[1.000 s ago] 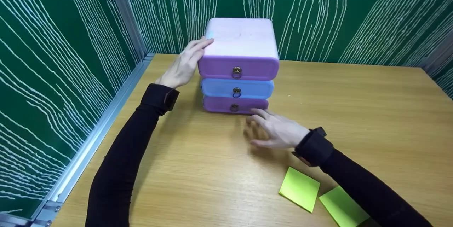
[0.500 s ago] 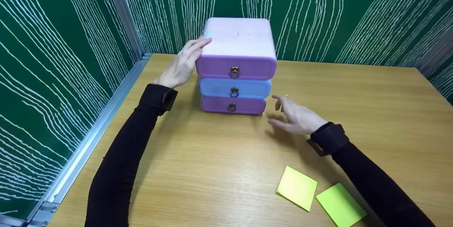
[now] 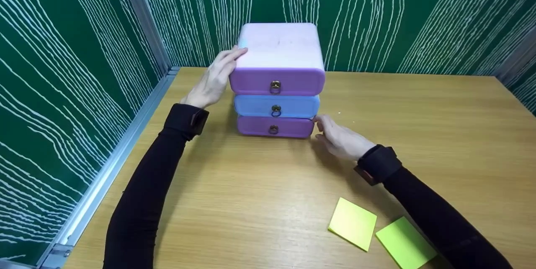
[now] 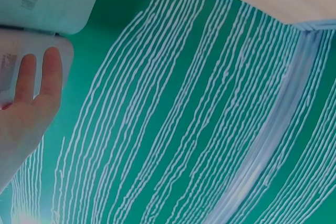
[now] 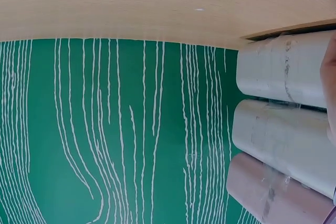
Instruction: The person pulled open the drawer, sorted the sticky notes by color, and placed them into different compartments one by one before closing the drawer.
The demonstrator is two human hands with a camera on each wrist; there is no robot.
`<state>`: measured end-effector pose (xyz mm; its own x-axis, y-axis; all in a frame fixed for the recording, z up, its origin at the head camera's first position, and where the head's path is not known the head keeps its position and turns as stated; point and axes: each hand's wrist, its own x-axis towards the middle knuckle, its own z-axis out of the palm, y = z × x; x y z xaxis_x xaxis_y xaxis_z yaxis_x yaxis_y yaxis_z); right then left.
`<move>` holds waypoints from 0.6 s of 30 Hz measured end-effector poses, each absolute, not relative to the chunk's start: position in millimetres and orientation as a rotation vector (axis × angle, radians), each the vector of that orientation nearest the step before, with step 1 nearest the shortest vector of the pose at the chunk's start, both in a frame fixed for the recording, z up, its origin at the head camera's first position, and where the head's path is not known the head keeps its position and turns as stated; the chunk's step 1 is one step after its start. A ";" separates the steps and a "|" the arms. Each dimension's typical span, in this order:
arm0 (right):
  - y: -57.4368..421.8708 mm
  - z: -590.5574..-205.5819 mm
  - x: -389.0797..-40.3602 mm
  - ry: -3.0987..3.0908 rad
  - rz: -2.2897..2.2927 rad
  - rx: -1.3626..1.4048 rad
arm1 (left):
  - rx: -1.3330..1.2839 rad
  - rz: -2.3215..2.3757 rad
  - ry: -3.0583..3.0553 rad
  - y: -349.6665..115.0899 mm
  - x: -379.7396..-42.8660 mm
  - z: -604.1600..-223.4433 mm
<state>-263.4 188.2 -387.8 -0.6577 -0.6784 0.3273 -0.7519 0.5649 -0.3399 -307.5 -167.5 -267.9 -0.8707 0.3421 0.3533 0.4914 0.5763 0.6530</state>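
A three-tier mini drawer unit [image 3: 278,49] stands on the table, with a purple top drawer [image 3: 253,82], a blue middle drawer [image 3: 255,106] and a purple bottom drawer [image 3: 293,127]. Each front bears a small ring pull. My left hand [image 3: 212,79] rests along the unit's upper left side, fingertips on the top edge. Two of its extended fingers [image 4: 51,74] lie against the side in the left wrist view. At the right end of the bottom drawer is my right hand [image 3: 345,138], fingertips right at its corner. The right wrist view catches only part of it, beside the lowest tier.
Two green sticky-note pads [image 3: 353,223] [image 3: 406,241] lie near the table's front right, the second partly under the right sleeve. Green walls with white wavy lines [image 3: 372,17] stand behind and at the left. A metal rail [image 3: 113,156] runs along the table's left edge.
My right hand has moved from the bottom drawer's front, out to the right, then back in to its right corner. The left hand stays on the unit.
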 end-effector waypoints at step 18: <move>184.9 -392.7 -251.6 -2.530 0.638 1.336 | -0.684 -1.176 -2.615 -166.6 -308.1 -268.7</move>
